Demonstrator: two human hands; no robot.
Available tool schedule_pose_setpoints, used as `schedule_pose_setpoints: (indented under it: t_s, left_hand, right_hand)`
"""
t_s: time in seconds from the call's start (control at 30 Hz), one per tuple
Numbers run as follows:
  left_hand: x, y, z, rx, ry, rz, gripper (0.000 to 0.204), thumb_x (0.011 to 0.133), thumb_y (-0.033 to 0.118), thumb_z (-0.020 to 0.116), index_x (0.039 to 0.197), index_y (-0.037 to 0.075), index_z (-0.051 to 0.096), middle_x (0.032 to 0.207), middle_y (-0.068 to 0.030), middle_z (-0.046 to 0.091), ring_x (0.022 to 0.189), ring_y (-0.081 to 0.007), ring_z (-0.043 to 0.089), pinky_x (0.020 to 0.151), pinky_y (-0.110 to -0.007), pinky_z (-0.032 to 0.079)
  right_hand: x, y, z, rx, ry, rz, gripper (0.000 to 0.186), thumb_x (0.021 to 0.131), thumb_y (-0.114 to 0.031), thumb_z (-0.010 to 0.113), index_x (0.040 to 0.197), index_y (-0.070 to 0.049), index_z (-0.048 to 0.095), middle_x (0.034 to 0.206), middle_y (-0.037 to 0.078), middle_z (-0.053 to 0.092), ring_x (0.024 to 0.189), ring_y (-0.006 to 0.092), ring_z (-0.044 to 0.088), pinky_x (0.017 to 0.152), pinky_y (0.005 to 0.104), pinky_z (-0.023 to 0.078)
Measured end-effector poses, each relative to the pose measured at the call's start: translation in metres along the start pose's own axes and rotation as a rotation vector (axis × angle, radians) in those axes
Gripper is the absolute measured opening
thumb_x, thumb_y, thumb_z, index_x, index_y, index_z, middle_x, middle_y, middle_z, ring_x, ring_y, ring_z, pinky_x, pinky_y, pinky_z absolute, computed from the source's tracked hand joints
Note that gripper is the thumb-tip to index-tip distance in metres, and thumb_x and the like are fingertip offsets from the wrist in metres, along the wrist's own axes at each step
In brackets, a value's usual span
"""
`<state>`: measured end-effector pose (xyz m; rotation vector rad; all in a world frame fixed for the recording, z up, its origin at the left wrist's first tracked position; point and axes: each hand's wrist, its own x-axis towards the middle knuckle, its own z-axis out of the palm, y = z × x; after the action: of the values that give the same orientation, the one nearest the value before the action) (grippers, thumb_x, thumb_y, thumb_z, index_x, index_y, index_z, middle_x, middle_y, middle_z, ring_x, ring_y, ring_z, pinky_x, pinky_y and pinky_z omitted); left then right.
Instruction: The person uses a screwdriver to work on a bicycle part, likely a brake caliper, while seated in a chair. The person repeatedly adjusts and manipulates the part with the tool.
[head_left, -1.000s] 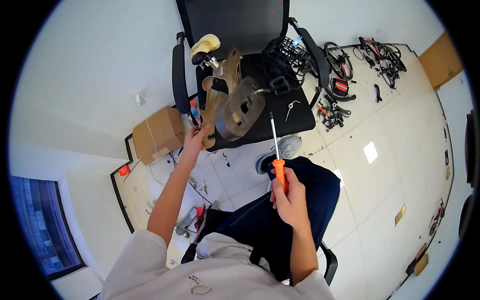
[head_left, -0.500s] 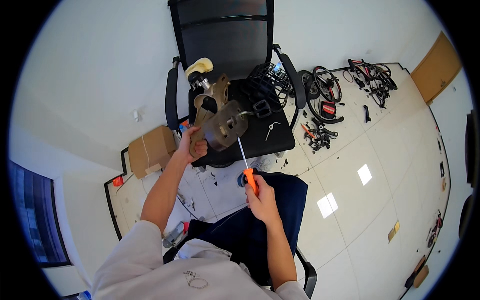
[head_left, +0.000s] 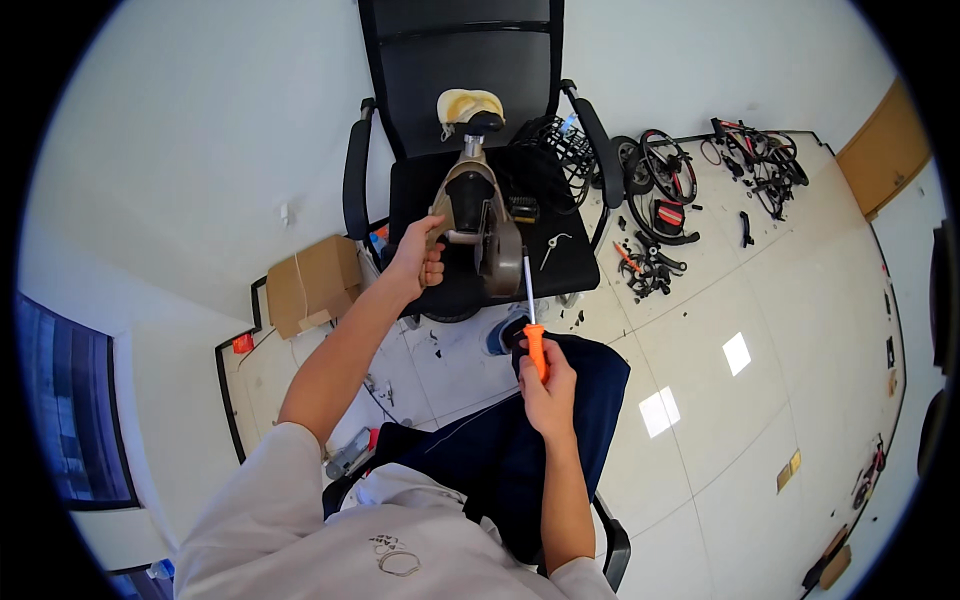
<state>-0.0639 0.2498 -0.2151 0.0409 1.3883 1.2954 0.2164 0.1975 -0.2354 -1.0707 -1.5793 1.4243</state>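
A brown children's bike frame (head_left: 466, 205) stands on the black chair (head_left: 580, 268), its dark saddle (head_left: 486, 123) with a cream lining uppermost. My left hand (head_left: 418, 262) is closed around a brown part on the frame's near left. A grey-brown chain guard (head_left: 497, 252) faces me nearly edge-on. Just right of it rises the shaft of an orange-handled screwdriver (head_left: 537, 350), gripped in my right hand (head_left: 548, 392). Whether the tip touches the guard I cannot tell. A black pedal (head_left: 523, 208) sits beside the guard, and a small silver tool (head_left: 553, 248) lies on the seat.
Behind the frame, a black wire basket (head_left: 566, 150) rests on the chair. Wheels (head_left: 668, 165), loose bike parts (head_left: 650, 268) and a red-and-black bike frame (head_left: 765, 160) lie on the tiled floor at right. A cardboard box (head_left: 313, 287) stands left of the chair.
The bike frame has swung from a leftward tilt to nearly upright, turning its chain guard from broadside to edge-on. Both hands keep their holds; the screwdriver is now more vertical.
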Motion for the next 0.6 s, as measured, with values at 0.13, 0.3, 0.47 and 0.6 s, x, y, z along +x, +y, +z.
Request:
schedule_pose_setpoints:
  t_s: [0.13,0.3,0.47,0.6]
  left_hand:
    - [-0.005,-0.012,0.019,-0.028,0.06,0.03,0.047,0.079,0.049,0.065,0.088,0.007,0.044,0.054,0.0065,0.026,0.039,-0.0058,0.024,0.036,-0.022,0.019]
    - [-0.011,-0.032,0.033,-0.042,0.079,0.081,0.047,0.08,0.047,0.065,0.093,0.008,0.043,0.056,0.0049,0.027,0.039,-0.0072,0.027,0.037,-0.023,0.021]
    - [-0.017,-0.034,0.028,-0.056,0.052,0.082,0.049,0.082,0.046,0.063,0.099,0.005,0.042,0.056,0.0041,0.028,0.04,-0.0071,0.027,0.037,-0.023,0.021]
    - [-0.019,-0.044,0.026,-0.083,0.049,0.087,0.05,0.084,0.045,0.062,0.104,0.004,0.042,0.056,0.0037,0.028,0.039,-0.0072,0.027,0.038,-0.024,0.022]
  right_hand:
    - [-0.006,-0.018,0.002,-0.073,-0.057,-0.212,0.023,0.086,-0.005,0.059,0.108,0.0,0.059,0.07,0.005,0.058,0.057,0.011,0.052,0.055,0.0246,0.042]
    - [0.003,0.004,0.04,0.03,-0.136,0.077,0.031,0.089,-0.008,0.06,0.117,-0.001,0.049,0.075,0.005,0.058,0.056,0.0084,0.049,0.05,0.024,0.04]
    - [0.044,0.06,0.071,-0.026,-0.095,0.193,0.033,0.091,-0.015,0.058,0.119,-0.001,0.047,0.076,0.004,0.055,0.05,0.0088,0.05,0.042,0.025,0.038]
    - [0.083,0.06,0.102,-0.11,-0.016,0.201,0.037,0.089,-0.021,0.058,0.117,0.003,0.05,0.09,0.023,0.066,0.085,0.0347,0.066,0.077,0.0406,0.05]
